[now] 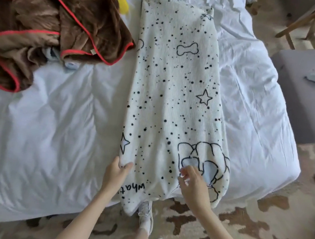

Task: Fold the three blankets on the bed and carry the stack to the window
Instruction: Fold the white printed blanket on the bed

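While the bed (51,125), rumpled and white-sheeted, spreads ahead of both hands, a tan-and-brown patterned rug (238,230) lies beneath them. The white blanket (171,101), speckled black and folded into a long strip, runs straight away from the hands, its near end hanging off the bed. A crumpled brown blanket (45,24) lies far beyond the left hand (116,171). A grey stool (311,99) stands beyond the right hand (194,184), beside the bed. The left hand grips the strip's left edge, thumb on top. The right hand's bent fingers hover at the paw drawing, blurred; whether they hold anything I cannot tell.
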`<state>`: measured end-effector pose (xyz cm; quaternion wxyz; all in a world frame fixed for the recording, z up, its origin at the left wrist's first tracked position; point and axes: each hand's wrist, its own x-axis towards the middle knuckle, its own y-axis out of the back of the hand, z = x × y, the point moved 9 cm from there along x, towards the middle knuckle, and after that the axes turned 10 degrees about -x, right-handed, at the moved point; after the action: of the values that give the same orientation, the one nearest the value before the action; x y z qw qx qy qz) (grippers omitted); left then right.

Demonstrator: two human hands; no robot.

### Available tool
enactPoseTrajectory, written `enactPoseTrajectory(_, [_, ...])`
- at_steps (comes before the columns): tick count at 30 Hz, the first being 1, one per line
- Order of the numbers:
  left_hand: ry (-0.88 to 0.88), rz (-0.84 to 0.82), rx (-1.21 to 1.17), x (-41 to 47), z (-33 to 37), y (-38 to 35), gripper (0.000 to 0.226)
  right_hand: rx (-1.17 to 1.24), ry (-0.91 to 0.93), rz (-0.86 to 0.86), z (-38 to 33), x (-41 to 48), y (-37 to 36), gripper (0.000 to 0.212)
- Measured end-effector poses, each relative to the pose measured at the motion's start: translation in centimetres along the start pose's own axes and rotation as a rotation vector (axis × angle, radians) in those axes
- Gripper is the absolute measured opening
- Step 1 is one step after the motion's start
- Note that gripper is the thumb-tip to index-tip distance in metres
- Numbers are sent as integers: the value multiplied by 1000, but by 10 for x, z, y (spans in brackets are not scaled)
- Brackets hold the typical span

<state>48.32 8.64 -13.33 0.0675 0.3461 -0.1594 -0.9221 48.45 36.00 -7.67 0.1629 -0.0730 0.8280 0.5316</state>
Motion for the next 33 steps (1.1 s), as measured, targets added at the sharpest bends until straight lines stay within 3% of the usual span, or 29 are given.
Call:
enactPoseTrajectory(4, [-12, -117, 40, -25, -25, -19, 30, 127, 144, -180, -41, -42, -62, 22])
enactPoseTrajectory(8, [-61, -175, -44, -51, -22, -27, 13, 286, 100, -270, -59, -80, -115, 76])
enactPoseTrajectory(10, [-88, -266, -113, -65, -16, -33, 19, 371, 30, -173, -60, -90, -120, 87])
enactPoseTrajectory(12, [-67, -420, -173, -81, -13, -44, 29, 425, -56, -21, -53, -92, -116, 77])
enactPoseTrajectory(14, [-49, -557, -182, -94, -9, -54, 24, 432, -124, 106, -45, -91, -107, 43])
enactPoseTrajectory(17, [-102, -496, -175, -82, -9, -44, 22, 401, -221, 191, -24, -81, -92, 11])
enactPoseTrajectory(21, [-138, -30, -205, -47, -33, 5, 21, 391, -224, 331, 0, -77, -45, 12])
enactPoseTrajectory(23, [-93, 54, -239, -37, -45, 9, 31, 331, -149, 412, 0, -85, -16, 10])
enactPoseTrajectory(26, [-114, 19, -203, -28, -40, -8, 31, 239, -41, 497, -10, -101, 18, 17])
enactPoseTrajectory(29, [-54, -125, -152, -33, -47, -28, 28, 81, 56, 546, -27, -117, 33, 23])
enactPoseTrajectory(33, [-197, -189, -146, -63, -59, -34, 27, -74, 172, 524, -49, -133, 18, 13])
